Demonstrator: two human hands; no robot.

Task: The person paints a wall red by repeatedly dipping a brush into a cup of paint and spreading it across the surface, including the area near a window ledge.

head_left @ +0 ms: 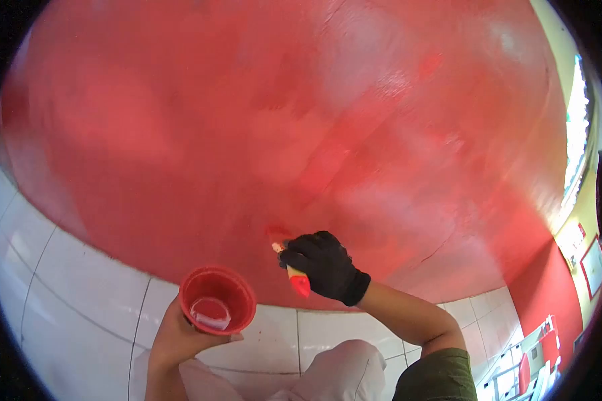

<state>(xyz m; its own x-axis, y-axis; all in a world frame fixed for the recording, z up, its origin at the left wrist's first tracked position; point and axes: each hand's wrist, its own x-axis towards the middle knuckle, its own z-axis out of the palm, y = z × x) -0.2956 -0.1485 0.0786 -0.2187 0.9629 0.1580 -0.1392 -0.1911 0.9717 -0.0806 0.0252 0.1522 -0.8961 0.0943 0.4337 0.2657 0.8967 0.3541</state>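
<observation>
Red wall (301, 120) above white tiles (80, 281); cup (217, 301) nearby.

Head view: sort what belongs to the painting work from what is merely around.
In use:
- small paintbrush with red-stained bristles, in the black-gloved right hand
- round red plastic cup of red paint, in the bare left hand
- red-painted wall

Just around:
- white wall tiles
- red and white furniture, far right
</observation>
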